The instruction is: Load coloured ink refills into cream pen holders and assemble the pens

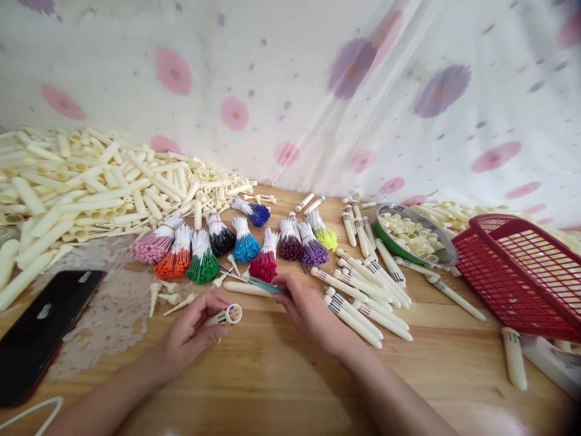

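My left hand (200,324) is closed around a short cream pen barrel (222,316), its open round end facing up toward me and coloured sliders showing at the rim. In my right hand (302,306) are teal tweezers (265,286), pinched between thumb and fingers and pointing left. Their thin tips reach past a loose cream barrel (247,289) toward small cream tips; whether they grip anything is too fine to tell. Just beyond stand bundles of refills with coloured ends, among them red (264,263), light blue (246,242), green (202,260) and purple (313,248).
Cream tubes (91,181) are heaped at the back left. A black phone (45,327) lies at the left. Pens with coloured sliders (367,290) spread to the right, near a green-sided bowl (385,239) of cream parts and a red basket (512,272). A flowered sheet (281,72) hangs behind.
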Tool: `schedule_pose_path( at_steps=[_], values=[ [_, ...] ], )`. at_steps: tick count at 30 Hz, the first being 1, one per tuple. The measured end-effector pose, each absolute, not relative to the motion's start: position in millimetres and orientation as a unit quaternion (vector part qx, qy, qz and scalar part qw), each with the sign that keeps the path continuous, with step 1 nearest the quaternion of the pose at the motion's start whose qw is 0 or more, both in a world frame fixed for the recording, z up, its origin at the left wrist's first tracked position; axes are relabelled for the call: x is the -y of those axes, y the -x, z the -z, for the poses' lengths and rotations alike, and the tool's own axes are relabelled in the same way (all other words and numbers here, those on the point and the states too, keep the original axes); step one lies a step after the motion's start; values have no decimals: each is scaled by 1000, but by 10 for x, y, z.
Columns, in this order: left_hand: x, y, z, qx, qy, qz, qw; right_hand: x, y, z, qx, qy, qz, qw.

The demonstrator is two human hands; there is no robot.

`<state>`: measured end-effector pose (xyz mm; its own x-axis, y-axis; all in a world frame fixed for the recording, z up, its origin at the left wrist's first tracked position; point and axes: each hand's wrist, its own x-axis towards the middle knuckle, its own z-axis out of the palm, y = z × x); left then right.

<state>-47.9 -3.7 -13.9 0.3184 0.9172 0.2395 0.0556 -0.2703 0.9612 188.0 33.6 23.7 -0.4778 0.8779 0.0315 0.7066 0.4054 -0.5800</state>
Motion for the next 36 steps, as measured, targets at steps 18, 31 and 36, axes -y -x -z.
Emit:
schedule_pose_path(
  at_steps=[18, 31, 36],
  values=[
    [48, 474, 104, -387, -659, -408, 500, -167, -1934, -562, 907, 308, -46, 283],
    [70, 463, 88, -390, -662, -409, 492, -178, -1933, -534, 915, 304, -52, 261],
    [66, 466, 95, -396, -663, -403, 490, -176, -1931, -563, 918, 300, -42, 257]
  ],
)
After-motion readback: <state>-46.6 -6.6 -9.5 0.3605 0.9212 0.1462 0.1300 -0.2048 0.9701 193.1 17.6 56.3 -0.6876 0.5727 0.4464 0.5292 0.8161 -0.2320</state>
